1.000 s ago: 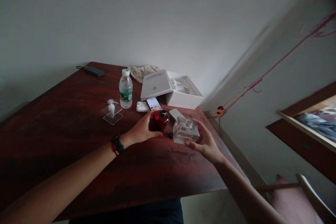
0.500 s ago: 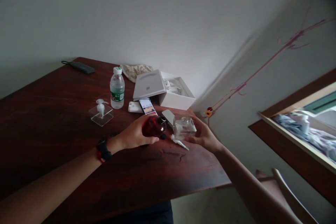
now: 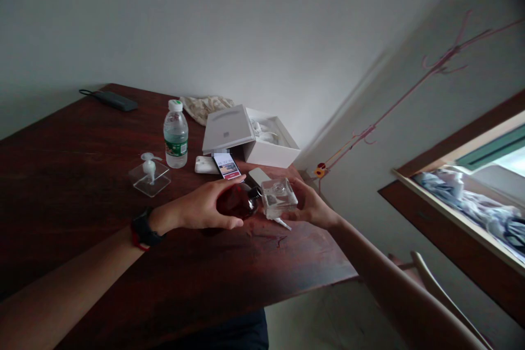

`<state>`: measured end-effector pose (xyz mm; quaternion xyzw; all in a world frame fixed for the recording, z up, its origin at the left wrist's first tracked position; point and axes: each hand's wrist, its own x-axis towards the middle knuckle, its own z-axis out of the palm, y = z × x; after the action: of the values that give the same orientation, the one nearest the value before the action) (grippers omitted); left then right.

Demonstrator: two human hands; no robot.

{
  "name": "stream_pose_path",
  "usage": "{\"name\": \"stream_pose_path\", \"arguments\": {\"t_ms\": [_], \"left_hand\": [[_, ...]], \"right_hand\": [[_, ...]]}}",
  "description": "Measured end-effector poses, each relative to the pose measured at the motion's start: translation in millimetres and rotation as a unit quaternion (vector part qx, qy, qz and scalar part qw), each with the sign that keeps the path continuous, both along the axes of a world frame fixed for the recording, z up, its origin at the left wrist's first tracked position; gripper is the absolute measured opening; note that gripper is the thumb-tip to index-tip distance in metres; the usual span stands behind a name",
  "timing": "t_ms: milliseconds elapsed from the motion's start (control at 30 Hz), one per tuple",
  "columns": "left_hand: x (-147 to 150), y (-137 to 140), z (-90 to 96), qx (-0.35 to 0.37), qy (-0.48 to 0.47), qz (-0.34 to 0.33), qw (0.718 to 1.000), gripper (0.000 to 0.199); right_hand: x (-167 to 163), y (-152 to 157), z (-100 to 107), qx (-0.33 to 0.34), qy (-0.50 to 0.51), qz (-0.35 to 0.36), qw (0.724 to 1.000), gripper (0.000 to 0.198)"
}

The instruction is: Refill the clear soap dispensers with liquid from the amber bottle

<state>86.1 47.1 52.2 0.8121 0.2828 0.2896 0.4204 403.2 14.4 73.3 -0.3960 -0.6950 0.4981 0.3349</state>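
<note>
My left hand is wrapped round a dark reddish-brown bottle, tipped to the right with its black neck at the mouth side of a clear square bottle. My right hand grips that clear bottle from its right side. Whether the two bottles touch, I cannot tell. Below the clear bottle, a white pump tube lies on the table, partly hidden. A white pump head rests with a clear square piece left of my left hand.
Behind my hands are a phone, a white case and a pale flat object. Farther back stand a water bottle, an open white box and a cloth. The table's right edge runs below my right forearm.
The dark bottle has tilted further to the right, bringing its neck up close to the clear bottle. The whole view has shifted slightly, so things appear a little further left.
</note>
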Motion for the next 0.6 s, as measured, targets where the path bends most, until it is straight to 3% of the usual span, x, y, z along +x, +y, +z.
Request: {"name": "stream_pose_path", "arguments": {"t_ms": [233,467,600], "left_hand": [[2.8,1.2,1.5,0.038,0.03,0.017,0.999,0.094],[0.7,0.6,9.1,0.066,0.059,0.033,0.996,0.095],[0.0,-0.9,11.9,0.068,0.069,0.037,0.995,0.092]], "right_hand": [[1.8,8.2,3.8,-0.019,-0.04,0.026,0.999,0.096],[6.4,17.6,-0.4,0.033,-0.063,0.038,0.997,0.079],[2.5,19.2,1.5,0.028,-0.074,0.054,0.995,0.075]]}}
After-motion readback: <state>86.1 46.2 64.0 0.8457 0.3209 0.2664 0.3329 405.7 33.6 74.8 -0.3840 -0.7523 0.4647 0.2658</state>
